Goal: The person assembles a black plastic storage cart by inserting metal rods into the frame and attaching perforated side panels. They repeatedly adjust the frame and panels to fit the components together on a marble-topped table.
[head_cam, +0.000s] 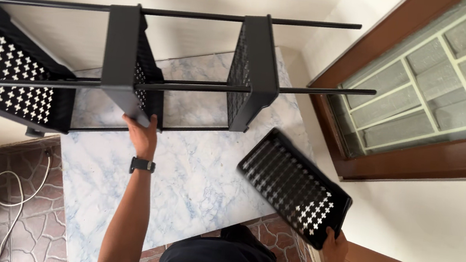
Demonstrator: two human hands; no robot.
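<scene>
Black shelf rack (pixel 137 65) lies sideways on the marble worktop (pixel 194 178) with three trays fitted — left hand (pixel 143 134) fingers steady one, right hand (pixel 335 250) fingers grip the loose tray (pixel 293 186), not yet mounted.

Soft, even daylight fills the scene, bright without harsh glare. The pale walls at the top and lower right read slightly washed out. The window (pixel 449 72) at the upper right shows frosted panes that glow dully. The black rack (pixel 132 58) casts faint, diffuse shadows on the marble bench (pixel 194 178). Light passes through the cross-shaped holes of the black tray (pixel 294 186), which looks a little smeared by motion blur at its upper edge. Straight rods bow slightly toward the frame edges, a wide-angle effect. The centre is sharp.
</scene>
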